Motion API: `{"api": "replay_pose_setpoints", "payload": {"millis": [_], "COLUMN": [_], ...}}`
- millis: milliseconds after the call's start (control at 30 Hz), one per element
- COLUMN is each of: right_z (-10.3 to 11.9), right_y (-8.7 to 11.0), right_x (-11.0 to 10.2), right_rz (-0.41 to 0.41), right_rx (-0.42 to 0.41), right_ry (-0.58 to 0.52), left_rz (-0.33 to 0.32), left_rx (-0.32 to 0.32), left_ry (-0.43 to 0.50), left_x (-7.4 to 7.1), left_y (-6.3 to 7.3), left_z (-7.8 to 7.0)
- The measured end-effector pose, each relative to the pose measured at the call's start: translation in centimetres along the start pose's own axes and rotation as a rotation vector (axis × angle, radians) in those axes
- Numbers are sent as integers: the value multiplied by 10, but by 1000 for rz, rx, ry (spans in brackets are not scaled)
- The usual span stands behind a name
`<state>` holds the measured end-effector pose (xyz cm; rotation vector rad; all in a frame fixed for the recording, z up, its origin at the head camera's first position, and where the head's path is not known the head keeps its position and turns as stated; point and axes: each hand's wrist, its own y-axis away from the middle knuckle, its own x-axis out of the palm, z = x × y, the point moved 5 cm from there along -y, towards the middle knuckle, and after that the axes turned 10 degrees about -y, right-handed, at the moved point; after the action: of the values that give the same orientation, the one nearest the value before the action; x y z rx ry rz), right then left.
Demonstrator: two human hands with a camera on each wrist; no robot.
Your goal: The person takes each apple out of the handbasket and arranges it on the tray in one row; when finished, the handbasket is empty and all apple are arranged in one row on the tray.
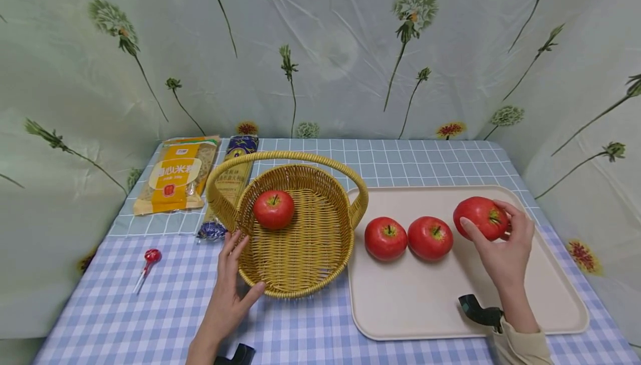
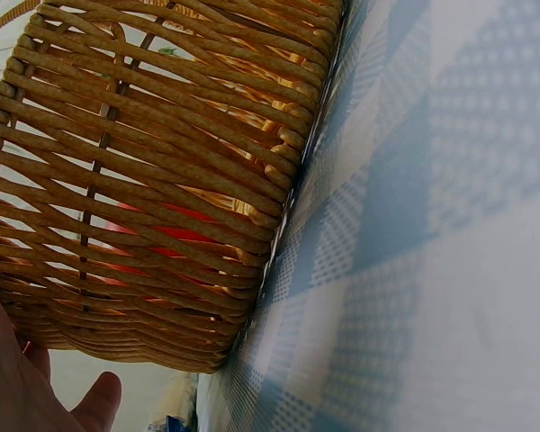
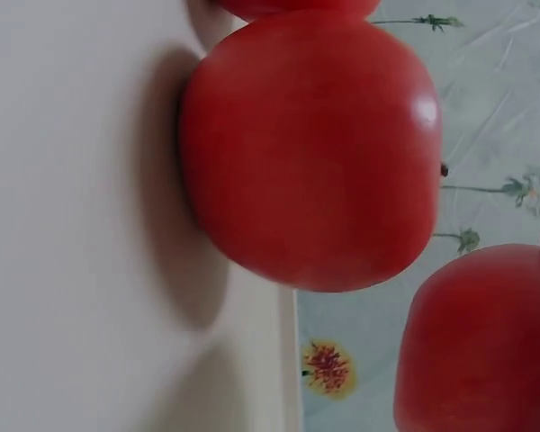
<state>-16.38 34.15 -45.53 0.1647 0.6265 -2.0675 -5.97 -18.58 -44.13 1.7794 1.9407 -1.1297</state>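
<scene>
The left hand (image 1: 227,290) lies low with fingers spread and nearly straight, thumb angled out to its right. The right hand (image 1: 503,245) is raised, fingers and thumb curled in a grip, seemingly clear of the bench, its forearm in a beige sleeve.

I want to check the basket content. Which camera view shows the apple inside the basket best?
The head view: the apple lies fully visible inside the basket. The left wrist view shows only red patches through the weave. The right wrist view does not show it.
</scene>
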Motion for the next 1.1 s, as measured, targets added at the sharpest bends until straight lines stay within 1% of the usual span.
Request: {"api": "replay_pose_setpoints", "payload": {"millis": [133,267,367,400,467,600,633,700,767,1100], "right_z": [-6,-6,-4,4,8,36,36,48,51,45], "right_y": [3,6,8,10,11,18,18,21,22,26], "right_x": [-1,-2,-3,-3,-2,-1,-1,0,0,0], "right_rz": [8,22,38,44,54,79,84,95,99,119], "right_rx": [84,150,183,206,226,285,285,305,308,323], "right_ry": [27,41,49,51,63,78,85,91,100,108], "left_rz": [2,2,2,2,1,0,0,1,1,4], "left_rx": [-2,-1,0,0,1,0,1,0,0,-2], "left_ry": [4,10,13,13,14,12,12,12,12,15], "left_x": [0,1,1,1,1,1,1,1,1,1], "left_y": [0,1,1,1,1,1,1,1,1,1], "left_z": [0,1,2,2,2,2,2,2,3,3]}}
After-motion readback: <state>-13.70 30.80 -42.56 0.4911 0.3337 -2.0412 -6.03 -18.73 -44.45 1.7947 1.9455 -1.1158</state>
